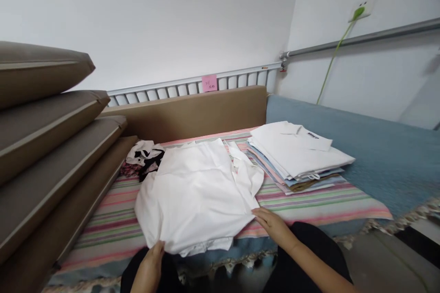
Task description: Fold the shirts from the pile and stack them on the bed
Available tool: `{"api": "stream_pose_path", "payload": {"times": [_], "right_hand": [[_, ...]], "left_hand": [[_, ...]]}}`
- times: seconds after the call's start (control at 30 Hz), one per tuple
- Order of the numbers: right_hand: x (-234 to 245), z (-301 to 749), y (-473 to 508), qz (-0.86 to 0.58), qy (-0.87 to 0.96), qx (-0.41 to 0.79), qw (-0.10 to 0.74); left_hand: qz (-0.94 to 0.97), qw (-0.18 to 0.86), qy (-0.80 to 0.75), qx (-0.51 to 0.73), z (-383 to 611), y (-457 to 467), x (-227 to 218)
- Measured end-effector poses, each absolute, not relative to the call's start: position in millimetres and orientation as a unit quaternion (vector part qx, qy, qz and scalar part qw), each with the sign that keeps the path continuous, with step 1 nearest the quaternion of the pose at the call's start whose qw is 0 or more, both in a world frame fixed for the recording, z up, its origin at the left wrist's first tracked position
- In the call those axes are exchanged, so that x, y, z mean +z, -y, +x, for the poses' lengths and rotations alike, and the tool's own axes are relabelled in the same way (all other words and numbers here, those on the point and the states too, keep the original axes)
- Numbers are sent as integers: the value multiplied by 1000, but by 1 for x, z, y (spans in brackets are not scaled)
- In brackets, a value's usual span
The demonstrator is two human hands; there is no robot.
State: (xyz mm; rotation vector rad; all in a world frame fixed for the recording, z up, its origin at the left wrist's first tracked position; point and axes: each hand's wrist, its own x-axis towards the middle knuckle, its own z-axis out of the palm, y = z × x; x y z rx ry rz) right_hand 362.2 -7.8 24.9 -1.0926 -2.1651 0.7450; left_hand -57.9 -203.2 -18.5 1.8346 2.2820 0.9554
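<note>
A white shirt [199,187] lies spread on a striped cloth [292,206] in front of me, its near edge reaching the front of the seat. My left hand [151,261] pinches the shirt at its near left edge. At the near right edge, my right hand [270,222] grips the fabric between thumb and fingers. One sleeve is bunched along the shirt's right side. To its right sits a pile of folded clothes [299,151], with white garments on top and blue, pink and brown ones beneath.
Brown cushions [58,165] are stacked on the left, beside some crumpled black and white clothing [146,155]. Behind stand a long cushion [192,116] and a radiator [165,89] with a pink note [209,83]. A blue cover [360,142] extends right.
</note>
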Motion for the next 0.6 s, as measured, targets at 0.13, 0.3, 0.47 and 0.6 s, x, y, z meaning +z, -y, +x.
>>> {"api": "stream_pose_path", "payload": {"times": [0.13, 0.3, 0.47, 0.6], "right_hand": [[19, 375, 6, -410, 825, 266, 282], [23, 389, -2, -393, 858, 259, 208], [60, 371, -10, -452, 854, 186, 179], [81, 321, -23, -429, 869, 127, 213]], "left_hand": [[601, 97, -735, 299, -32, 213, 1], [571, 207, -733, 306, -45, 200, 41], [405, 121, -826, 374, -123, 169, 52], [354, 75, -860, 359, -174, 138, 56]]}}
